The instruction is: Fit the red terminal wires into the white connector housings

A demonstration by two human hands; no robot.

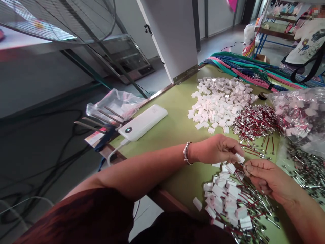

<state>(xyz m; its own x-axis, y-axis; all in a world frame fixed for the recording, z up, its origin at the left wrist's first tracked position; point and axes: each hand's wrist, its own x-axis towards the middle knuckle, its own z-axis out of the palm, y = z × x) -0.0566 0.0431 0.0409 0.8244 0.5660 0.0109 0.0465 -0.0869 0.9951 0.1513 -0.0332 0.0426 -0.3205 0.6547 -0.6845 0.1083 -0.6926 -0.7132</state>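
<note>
My left hand (218,149) pinches a small white plastic connector (239,158) between thumb and fingers above the green table (175,128). My right hand (266,178) is closed, its fingertips pinching a thin red wire with a metal terminal (244,166) right at the connector. Below both hands lies a pile of white connectors with red wires attached (228,200). A silver bracelet (186,153) circles my left wrist.
A heap of loose white connectors (220,101) and a heap of red terminal wires (256,120) lie farther back. Clear bags of parts (302,115) sit right. A white power bank (143,122), coloured cable bundles (243,67), and another person (308,37) are at the edges.
</note>
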